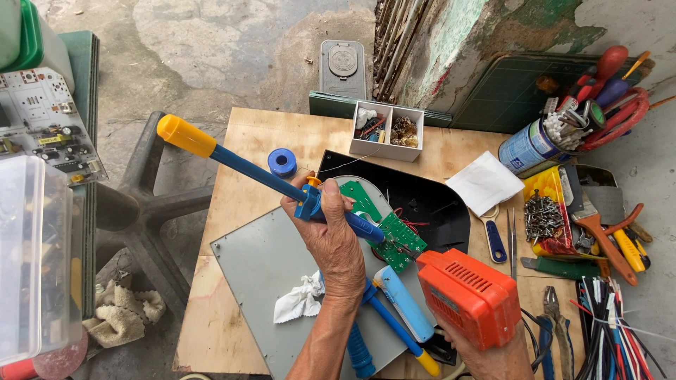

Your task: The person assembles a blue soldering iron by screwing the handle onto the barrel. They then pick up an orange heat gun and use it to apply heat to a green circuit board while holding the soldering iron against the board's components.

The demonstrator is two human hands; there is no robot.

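Blue plastic is filling the left hand, whose fingers are curling tight around the middle of a blue solder sucker. Its yellow plunger end is pointing toward ten o'clock, and its tip is pressing down on a green circuit board just at three o'clock of the knuckles. The right hand is sitting at the bottom edge, at five o'clock from the board, wrapping the grip of an orange soldering gun; the gun's body is hiding most of the fingers, though they are closing on it. The gun's nose is reaching toward the board. The board is lying on a black panel, partly over a grey sheet. On that sheet, at seven o'clock of the left hand, a crumpled white tissue is lying. A blue solder reel is standing at eleven o'clock of the hand on the wooden table. A white parts box is sitting at twelve o'clock of the board. A tin of tools and a yellow tray of screws are resting at two and three o'clock.
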